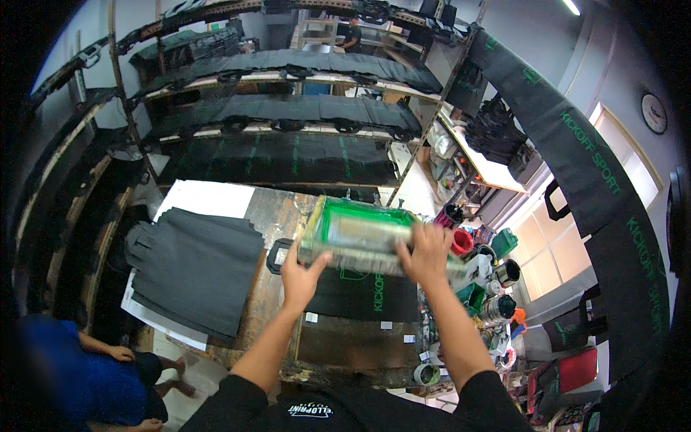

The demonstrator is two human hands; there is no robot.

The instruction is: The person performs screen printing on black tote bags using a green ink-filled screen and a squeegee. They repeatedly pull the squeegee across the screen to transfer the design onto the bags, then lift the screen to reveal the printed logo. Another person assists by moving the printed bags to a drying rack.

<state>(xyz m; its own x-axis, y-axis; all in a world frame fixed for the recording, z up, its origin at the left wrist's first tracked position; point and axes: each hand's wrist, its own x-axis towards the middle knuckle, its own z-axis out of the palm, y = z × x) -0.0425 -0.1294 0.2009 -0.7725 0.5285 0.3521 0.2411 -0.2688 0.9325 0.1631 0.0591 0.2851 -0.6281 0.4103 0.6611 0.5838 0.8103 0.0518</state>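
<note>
A screen-printing frame (338,258) with green ink across its mesh is held up, tilted, over the worktable; it looks smeared by motion. My left hand (299,279) grips its near left corner, thumb on the near side. At the right end my right hand (426,255) clasps the frame's edge, and a light bar, perhaps a squeegee, lies inside the frame beside it. Below them, a black fabric bag (335,301) with green print lies flat on the table, partly covered by the frame. Its black handle (276,256) sticks out to the left.
A stack of black fabric pieces (198,266) lies on a white board (209,194) at left. Paint tins (497,309) crowd the table's right edge. Racks of black bags (266,151) stand ahead; printed bags (597,165) hang at right. A person in blue (86,374) sits lower left.
</note>
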